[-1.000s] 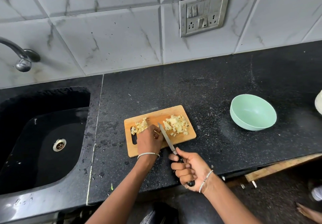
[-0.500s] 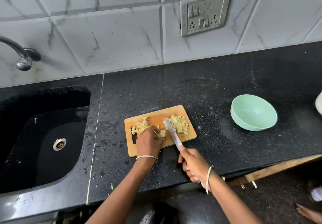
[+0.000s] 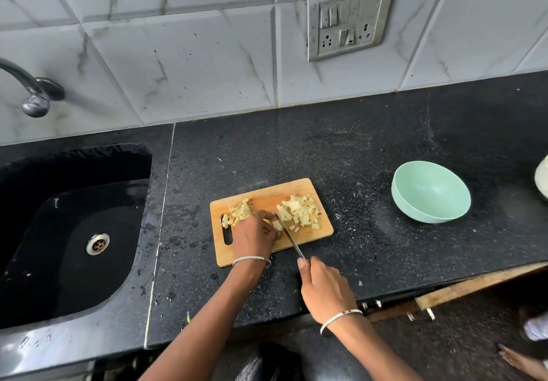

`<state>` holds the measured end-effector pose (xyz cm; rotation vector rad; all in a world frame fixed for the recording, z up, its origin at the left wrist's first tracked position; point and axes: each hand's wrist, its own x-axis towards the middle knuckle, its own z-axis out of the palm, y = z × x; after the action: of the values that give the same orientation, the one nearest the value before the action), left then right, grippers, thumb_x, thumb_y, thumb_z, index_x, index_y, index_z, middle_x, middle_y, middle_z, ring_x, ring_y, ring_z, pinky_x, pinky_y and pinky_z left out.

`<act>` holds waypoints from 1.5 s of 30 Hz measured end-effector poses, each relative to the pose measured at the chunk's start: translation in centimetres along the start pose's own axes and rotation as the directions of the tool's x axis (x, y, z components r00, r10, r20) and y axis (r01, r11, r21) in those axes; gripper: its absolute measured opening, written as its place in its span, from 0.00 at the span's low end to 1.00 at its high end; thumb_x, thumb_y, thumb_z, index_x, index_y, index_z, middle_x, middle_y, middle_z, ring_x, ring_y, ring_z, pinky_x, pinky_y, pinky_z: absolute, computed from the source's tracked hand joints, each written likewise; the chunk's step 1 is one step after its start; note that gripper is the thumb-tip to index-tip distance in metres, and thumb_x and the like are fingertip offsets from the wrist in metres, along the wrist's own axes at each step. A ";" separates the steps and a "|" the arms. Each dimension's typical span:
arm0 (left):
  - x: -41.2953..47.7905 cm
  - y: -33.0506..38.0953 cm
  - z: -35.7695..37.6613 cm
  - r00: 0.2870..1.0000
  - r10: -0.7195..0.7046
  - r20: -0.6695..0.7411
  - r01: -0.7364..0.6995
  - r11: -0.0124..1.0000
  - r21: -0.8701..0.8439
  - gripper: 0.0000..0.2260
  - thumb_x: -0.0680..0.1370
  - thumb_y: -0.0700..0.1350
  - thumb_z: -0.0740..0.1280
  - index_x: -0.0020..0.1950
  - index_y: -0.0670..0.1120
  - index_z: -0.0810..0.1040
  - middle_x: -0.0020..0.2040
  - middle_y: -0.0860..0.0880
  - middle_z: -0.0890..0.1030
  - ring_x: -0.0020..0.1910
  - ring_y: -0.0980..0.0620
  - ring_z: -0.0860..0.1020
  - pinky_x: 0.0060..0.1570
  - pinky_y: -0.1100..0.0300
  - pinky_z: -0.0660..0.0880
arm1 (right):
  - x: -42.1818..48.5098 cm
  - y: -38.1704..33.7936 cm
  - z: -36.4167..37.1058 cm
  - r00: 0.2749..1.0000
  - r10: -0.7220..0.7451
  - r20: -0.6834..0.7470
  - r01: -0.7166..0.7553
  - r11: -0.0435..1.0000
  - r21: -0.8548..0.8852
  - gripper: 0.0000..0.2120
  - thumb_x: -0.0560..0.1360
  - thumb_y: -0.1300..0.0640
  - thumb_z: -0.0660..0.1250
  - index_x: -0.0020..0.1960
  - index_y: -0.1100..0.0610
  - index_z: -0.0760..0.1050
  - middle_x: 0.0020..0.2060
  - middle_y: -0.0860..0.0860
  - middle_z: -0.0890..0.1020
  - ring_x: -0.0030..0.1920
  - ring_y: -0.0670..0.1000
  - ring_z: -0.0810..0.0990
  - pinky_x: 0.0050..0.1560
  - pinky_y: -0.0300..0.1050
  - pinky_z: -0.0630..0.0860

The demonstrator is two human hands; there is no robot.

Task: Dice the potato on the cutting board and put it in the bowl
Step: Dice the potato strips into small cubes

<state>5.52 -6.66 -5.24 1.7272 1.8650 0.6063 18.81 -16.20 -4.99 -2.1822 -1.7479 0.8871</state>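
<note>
Where the black counter [image 3: 355,149] meets marbled tiles [image 3: 192,54] beside a sink [image 3: 74,232], diced potato [image 3: 299,213] covers the cutting board [image 3: 267,193] toward its right edge. The left hand [image 3: 255,237] pinches one piece against the knife [image 3: 289,237], which the right hand [image 3: 323,288] grips.

Mint-green bowl [image 3: 430,195]; tan cutting board [image 3: 267,195]; pale-yellow potato [image 3: 299,213] (black speckled counter [image 3: 355,143]).

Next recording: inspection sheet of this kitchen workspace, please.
Surface: black speckled counter, wet spots and specks.
Job's things: cutting board with two piles of diced potato; green bowl empty, right of it, apart.
Clutter: pale object cut off at right edge.
Hands: left hand pinches potato piece on the board; right hand grips knife, blade beside that piece.
Cables: nothing seen.
Surroundings: sink, tap, tiled wall, switch panel.
</note>
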 end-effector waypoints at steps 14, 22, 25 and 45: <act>1.2 0.3 0.2 0.999 -0.041 0.033 0.038 0.996 0.076 0.08 0.70 0.40 0.76 0.47 0.48 0.85 0.39 0.50 0.85 0.41 0.50 0.82 0.46 0.56 0.79 | 0.8 -1.7 1.0 0.998 0.055 -0.026 -0.058 0.989 -0.135 0.19 0.83 0.45 0.48 0.57 0.56 0.71 0.52 0.56 0.81 0.54 0.61 0.80 0.42 0.49 0.70; 0.8 -0.2 0.3 1.000 0.006 0.004 -0.006 1.000 0.027 0.08 0.69 0.40 0.77 0.47 0.47 0.85 0.37 0.51 0.84 0.39 0.54 0.82 0.44 0.58 0.79 | 0.2 0.0 -0.1 0.997 0.071 0.011 -0.070 0.995 -0.072 0.19 0.83 0.43 0.47 0.52 0.53 0.72 0.50 0.55 0.80 0.54 0.60 0.79 0.42 0.48 0.68; 0.4 -0.8 0.4 0.999 0.032 -0.014 -0.032 0.999 0.021 0.10 0.69 0.41 0.77 0.49 0.46 0.84 0.38 0.51 0.85 0.40 0.53 0.83 0.44 0.58 0.79 | -0.2 0.9 -0.4 0.999 0.034 0.000 -0.034 0.999 -0.040 0.18 0.83 0.44 0.46 0.46 0.51 0.69 0.46 0.54 0.81 0.51 0.60 0.79 0.40 0.49 0.66; 0.5 -0.7 0.6 0.998 0.014 -0.061 -0.009 0.996 0.084 0.07 0.72 0.41 0.73 0.48 0.49 0.85 0.42 0.49 0.85 0.45 0.47 0.82 0.46 0.54 0.78 | 0.5 -0.1 -0.4 0.999 -0.036 0.030 0.037 0.999 -0.037 0.16 0.83 0.44 0.47 0.45 0.51 0.66 0.44 0.54 0.80 0.49 0.60 0.80 0.39 0.50 0.67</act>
<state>5.36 -6.24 -6.12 1.7919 1.9496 0.6004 19.03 -15.64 -4.83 -2.1638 -1.8261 0.8898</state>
